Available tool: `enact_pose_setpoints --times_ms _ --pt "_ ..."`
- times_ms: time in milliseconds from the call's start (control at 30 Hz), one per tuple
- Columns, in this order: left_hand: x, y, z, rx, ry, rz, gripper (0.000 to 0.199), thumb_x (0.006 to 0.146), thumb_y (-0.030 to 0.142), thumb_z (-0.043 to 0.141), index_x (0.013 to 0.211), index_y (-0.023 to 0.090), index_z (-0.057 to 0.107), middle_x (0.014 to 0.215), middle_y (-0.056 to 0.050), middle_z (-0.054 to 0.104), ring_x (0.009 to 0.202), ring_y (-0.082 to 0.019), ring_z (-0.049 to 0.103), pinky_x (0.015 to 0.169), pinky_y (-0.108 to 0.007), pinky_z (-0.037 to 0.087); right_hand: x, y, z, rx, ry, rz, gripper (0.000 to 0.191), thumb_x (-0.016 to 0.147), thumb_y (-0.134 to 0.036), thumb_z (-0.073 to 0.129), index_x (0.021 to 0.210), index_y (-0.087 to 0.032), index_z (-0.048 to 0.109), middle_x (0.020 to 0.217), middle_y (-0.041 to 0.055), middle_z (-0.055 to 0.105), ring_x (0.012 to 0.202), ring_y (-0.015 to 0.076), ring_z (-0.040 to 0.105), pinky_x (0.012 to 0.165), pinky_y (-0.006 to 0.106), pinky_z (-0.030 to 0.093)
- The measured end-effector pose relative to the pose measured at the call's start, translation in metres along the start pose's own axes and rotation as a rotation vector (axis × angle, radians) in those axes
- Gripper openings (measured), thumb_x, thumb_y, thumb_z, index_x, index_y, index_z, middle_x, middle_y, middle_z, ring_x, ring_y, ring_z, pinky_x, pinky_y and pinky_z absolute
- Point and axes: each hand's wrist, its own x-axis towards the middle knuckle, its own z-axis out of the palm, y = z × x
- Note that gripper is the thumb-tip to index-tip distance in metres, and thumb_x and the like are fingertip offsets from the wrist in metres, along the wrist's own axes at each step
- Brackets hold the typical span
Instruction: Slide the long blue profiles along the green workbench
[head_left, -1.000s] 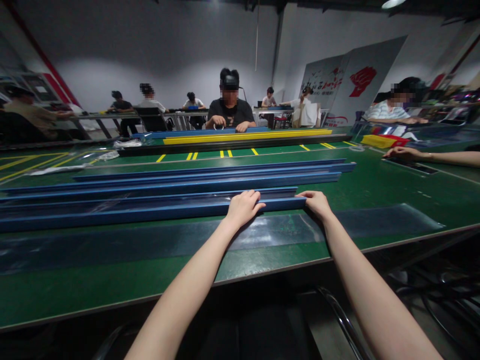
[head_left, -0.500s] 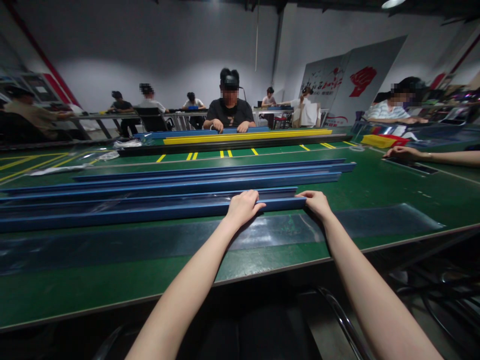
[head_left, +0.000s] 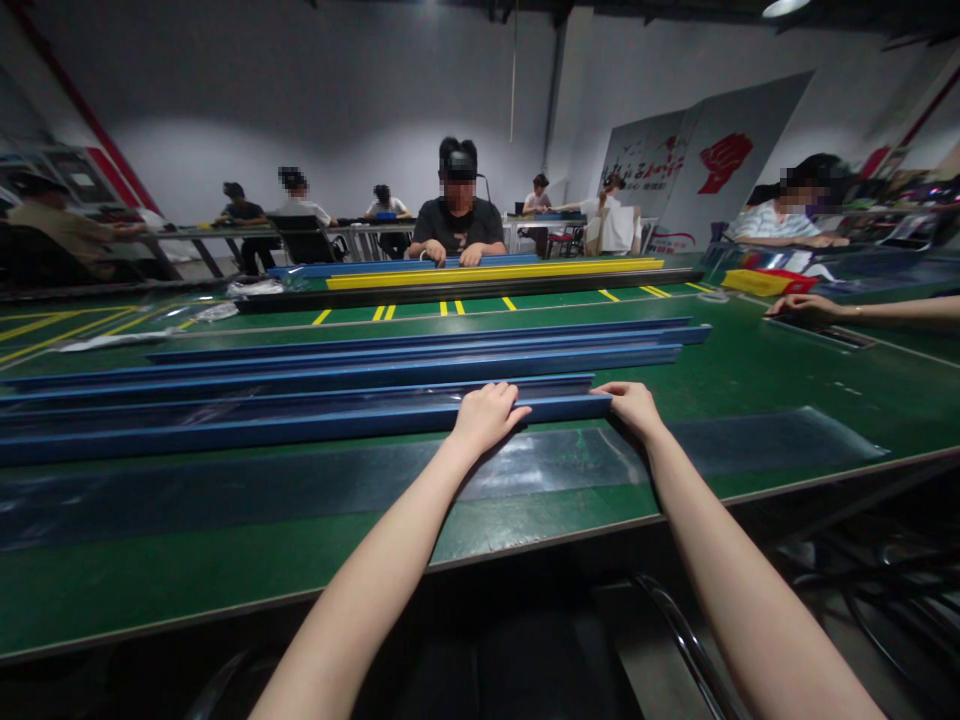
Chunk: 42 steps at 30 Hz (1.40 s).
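Note:
A long blue channel strip (head_left: 247,430) lies across the green table with its trough facing up. My left hand (head_left: 487,412) is closed over its near wall, fingers reaching into the trough and thumb pointing right. At the strip's right end, my right hand (head_left: 631,408) pinches the corner, its fingertips partly hidden. Clear film seems to line the trough. In front of the strip, a flat clear plastic sheet (head_left: 360,478) stretches along the table under my forearms. More blue channel strips (head_left: 420,364) lie parallel just behind.
Farther back lie a yellow strip (head_left: 495,273) and a black strip (head_left: 480,292). A co-worker (head_left: 459,215) sits opposite, and another person's hand (head_left: 806,307) rests at the right by a dark flat piece. A yellow tray (head_left: 756,283) stands behind it. The table's near edge (head_left: 555,543) runs below my forearms.
My hands and the blue strip have hardly moved. Across the table, the co-worker's hand on the right side of the view has shifted slightly left.

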Motion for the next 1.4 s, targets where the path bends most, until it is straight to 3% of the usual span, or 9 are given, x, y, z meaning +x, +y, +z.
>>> enact_pose_setpoints --times_ms 333,767,1400 --pt "-0.0004 0.0001 -0.0006 0.009 -0.007 0.004 0.030 0.088 0.045 0.040 0.089 0.018 0.054 0.092 -0.004 0.063 0.087 -0.017 0.056 0.067 -0.025 0.041 -0.0016 0.0002 0.0016 0.084 0.000 -0.048 0.024 0.059 -0.030 0.059 0.073 -0.015 0.073 0.070 0.0079 0.070 0.076 0.0212 0.063 0.068 0.026 0.044" --pt "-0.0005 -0.0002 0.0015 0.028 0.001 0.032 0.033 0.089 0.044 0.037 0.089 0.017 0.056 0.092 -0.006 0.061 0.088 -0.018 0.055 0.069 -0.026 0.041 0.0000 -0.0003 0.0012 0.045 -0.005 -0.016 0.033 0.064 -0.040 0.057 0.078 -0.014 0.072 0.074 0.0094 0.070 0.080 0.0228 0.063 0.067 0.027 0.042" --pt "-0.0010 -0.0004 0.0023 -0.001 -0.003 0.033 0.033 0.089 0.042 0.037 0.088 0.017 0.058 0.089 -0.007 0.060 0.088 -0.019 0.055 0.071 -0.027 0.042 0.0006 0.0010 0.0013 -0.001 -0.006 -0.028 0.030 0.067 -0.040 0.052 0.073 -0.018 0.071 0.070 0.0052 0.068 0.076 0.0202 0.061 0.062 0.025 0.039"
